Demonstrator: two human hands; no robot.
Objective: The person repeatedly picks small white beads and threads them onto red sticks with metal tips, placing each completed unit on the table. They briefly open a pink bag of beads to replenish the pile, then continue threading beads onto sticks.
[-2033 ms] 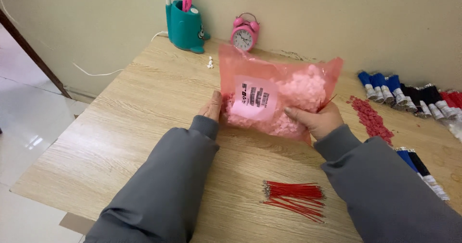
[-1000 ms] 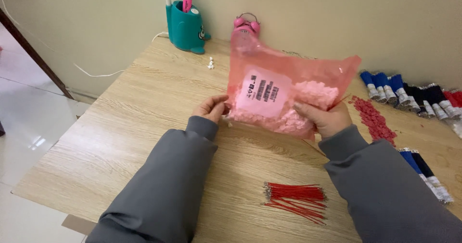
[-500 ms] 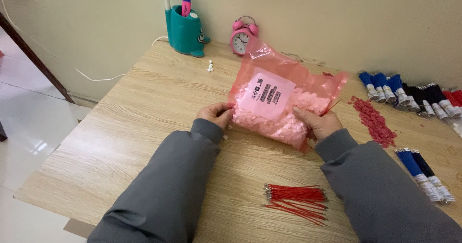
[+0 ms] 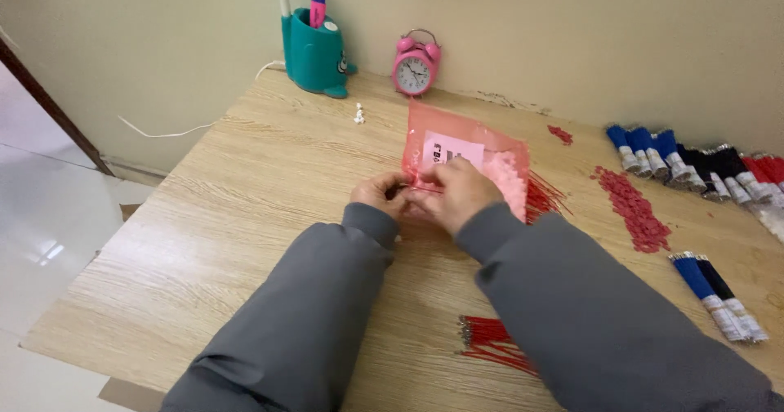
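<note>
Pinching near edge of pink bag [image 4: 482, 155] flat on tabletop [image 4: 245, 216]: left hand [image 4: 377, 195] and right hand [image 4: 453, 193] both closed on it; keep grip even, small pink pieces inside.

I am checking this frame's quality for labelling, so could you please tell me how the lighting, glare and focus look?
Head view: soft, even light; faint shadows under the hands on the table. The pink bag between left hand and right hand shows little glare. The white floor at left is bright and reflective. Focus is fair; the wire bundles at right look slightly soft.
</note>
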